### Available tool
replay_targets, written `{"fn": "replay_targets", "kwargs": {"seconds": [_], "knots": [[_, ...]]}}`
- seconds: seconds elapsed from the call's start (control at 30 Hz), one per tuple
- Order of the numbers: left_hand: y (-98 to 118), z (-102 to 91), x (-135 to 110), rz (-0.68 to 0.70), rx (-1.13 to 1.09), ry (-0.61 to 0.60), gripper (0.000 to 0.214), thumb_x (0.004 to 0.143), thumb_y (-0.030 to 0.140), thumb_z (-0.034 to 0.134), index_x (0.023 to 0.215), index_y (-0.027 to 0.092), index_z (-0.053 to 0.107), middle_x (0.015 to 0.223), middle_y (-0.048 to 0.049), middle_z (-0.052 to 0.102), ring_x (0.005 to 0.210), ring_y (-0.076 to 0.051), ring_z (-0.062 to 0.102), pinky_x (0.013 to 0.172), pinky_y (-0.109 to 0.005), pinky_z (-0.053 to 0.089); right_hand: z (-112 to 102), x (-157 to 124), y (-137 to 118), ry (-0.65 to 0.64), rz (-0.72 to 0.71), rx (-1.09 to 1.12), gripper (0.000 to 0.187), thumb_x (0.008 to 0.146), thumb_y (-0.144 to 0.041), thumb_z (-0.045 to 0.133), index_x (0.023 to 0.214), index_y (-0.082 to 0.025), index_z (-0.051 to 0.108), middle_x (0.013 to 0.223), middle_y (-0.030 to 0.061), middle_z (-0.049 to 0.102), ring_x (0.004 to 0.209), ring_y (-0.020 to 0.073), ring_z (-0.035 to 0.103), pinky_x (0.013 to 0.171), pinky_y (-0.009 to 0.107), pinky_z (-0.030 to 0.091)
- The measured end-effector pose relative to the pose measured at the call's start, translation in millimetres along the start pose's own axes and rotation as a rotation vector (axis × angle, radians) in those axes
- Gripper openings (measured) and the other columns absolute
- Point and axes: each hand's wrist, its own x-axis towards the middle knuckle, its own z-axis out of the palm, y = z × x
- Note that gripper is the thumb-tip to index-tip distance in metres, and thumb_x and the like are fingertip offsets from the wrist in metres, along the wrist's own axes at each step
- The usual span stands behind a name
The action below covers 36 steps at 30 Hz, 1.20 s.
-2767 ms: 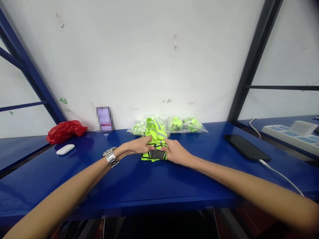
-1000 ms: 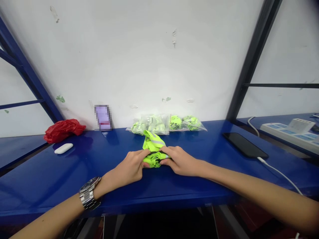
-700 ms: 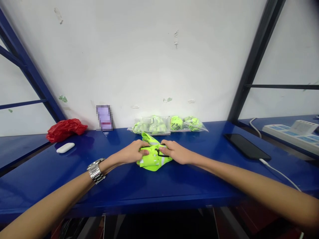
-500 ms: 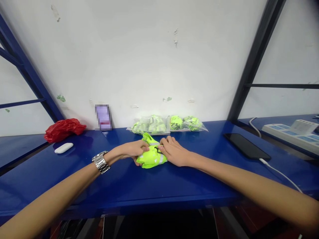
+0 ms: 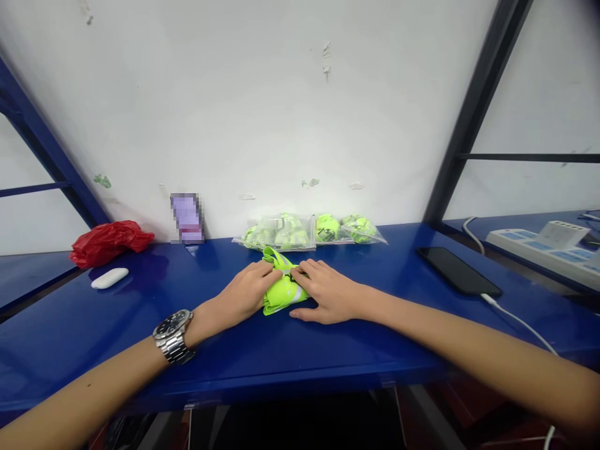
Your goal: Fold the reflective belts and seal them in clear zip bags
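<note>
Gripping the left end of a folded fluorescent yellow bundle (image 5: pixel 284 295) with its fingers, the person's left hand (image 5: pixel 248 289) steadies against it, a metal watch (image 5: pixel 172 337) around the wrist. The bundle, marked with pale bands, lies on the blue table (image 5: pixel 384 269), between both hands. The right hand (image 5: pixel 330 294) lies loosely spread over the right end: its fingers touch the top without clasping, and the thumb is stretched apart, clear of the bundle. Just behind, near the wall, clear plastic bags (image 5: pixel 290 234) hold similar yellow pieces. To the left are a red plastic bag (image 5: pixel 112 242) and a white case (image 5: pixel 110 278); to the right lies a dark phone (image 5: pixel 459 270) with a white cable (image 5: pixel 520 320) plugged in.
</note>
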Motion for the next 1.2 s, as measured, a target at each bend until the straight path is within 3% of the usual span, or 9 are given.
{"fn": "replay_targets", "kwargs": {"seconds": [0.1,0.17,0.23,0.37,0.57,0.7,0.9,1.07,1.2], "knots": [[10,-8.4,-5,-0.038,-0.041,-0.005,0.030,0.099,0.031,0.034,0.123,0.016,0.044,0.105,-0.0109,0.059,0.094,-0.024,0.056,0.081,-0.036,0.046,1,0,2,-0.033,-0.003,-0.002,0.054,0.093,-0.054,0.039,0.116,-0.006,0.051,0.101,0.0174,0.051,0.087,0.0253,0.046,0.077,0.041,0.043],[16,-10.8,-8,-0.047,-0.018,-0.024,0.041,0.096,0.049,0.040,0.120,0.016,0.045,0.106,-0.0113,0.060,0.096,-0.026,0.058,0.081,-0.038,0.048,3,2,2,-0.040,0.018,0.004,0.050,0.095,-0.050,0.039,0.114,-0.006,0.051,0.101,0.0175,0.051,0.086,0.0249,0.045,0.076,0.040,0.043],[20,-9.3,-11,-0.041,0.018,-0.027,0.046,0.093,0.054,0.042,0.117,0.015,0.046,0.108,-0.0128,0.059,0.100,-0.028,0.057,0.083,-0.041,0.048,4,3,1,-0.042,0.038,0.008,0.048,0.095,-0.049,0.040,0.114,-0.007,0.051,0.102,0.0175,0.050,0.086,0.0247,0.044,0.075,0.040,0.043],[21,-3.2,-14,-0.035,0.089,-0.025,0.041,0.096,0.046,0.040,0.118,0.012,0.044,0.114,-0.0165,0.057,0.105,-0.030,0.056,0.087,-0.043,0.048,5,5,-1,-0.035,0.055,-0.017,0.047,0.096,-0.049,0.037,0.113,-0.008,0.052,0.102,0.0170,0.049,0.086,0.0246,0.043,0.074,0.039,0.043],[16,-4.4,-13,-0.038,0.115,-0.052,0.045,0.094,0.048,0.043,0.119,0.010,0.041,0.113,-0.0172,0.057,0.102,-0.030,0.057,0.085,-0.041,0.049,5,13,0,-0.037,0.116,-0.011,0.046,0.096,-0.050,0.034,0.109,-0.010,0.056,0.099,0.0150,0.052,0.086,0.0238,0.046,0.076,0.039,0.043],[15,-3.0,-10,-0.050,0.228,-0.072,0.032,0.099,0.038,0.033,0.110,0.011,0.046,0.099,-0.0139,0.057,0.088,-0.026,0.059,0.077,-0.039,0.048,7,14,1,-0.005,0.117,-0.078,0.050,0.097,-0.049,0.033,0.115,-0.008,0.054,0.101,0.0167,0.053,0.090,0.0259,0.047,0.078,0.042,0.044],[6,2.9,-10,-0.033,0.180,-0.043,0.031,0.100,0.035,0.030,0.112,0.010,0.045,0.101,-0.0153,0.057,0.091,-0.028,0.058,0.078,-0.040,0.048,14,14,3,0.106,0.059,-0.090,0.061,0.093,-0.052,0.043,0.130,-0.004,0.043,0.108,0.0196,0.054,0.099,0.0293,0.047,0.085,0.043,0.045],[3,3.5,-8,-0.140,-0.010,-0.010,0.022,0.096,0.030,0.042,0.108,0.012,0.045,0.101,-0.0153,0.059,0.093,-0.029,0.058,0.076,-0.040,0.048,20,15,3,0.099,0.107,-0.092,0.032,0.096,-0.032,0.045,0.116,-0.007,0.050,0.093,0.0151,0.057,0.088,0.0262,0.050,0.078,0.039,0.044],[14,-7.6,-8,-0.194,-0.177,-0.040,0.016,0.094,0.025,0.040,0.104,0.015,0.048,0.098,-0.0118,0.061,0.083,-0.025,0.059,0.072,-0.036,0.047,12,8,-6,0.071,0.180,0.035,0.011,0.094,-0.020,0.045,0.095,-0.012,0.053,0.085,0.0110,0.058,0.077,0.0216,0.050,0.065,0.031,0.037]]}}
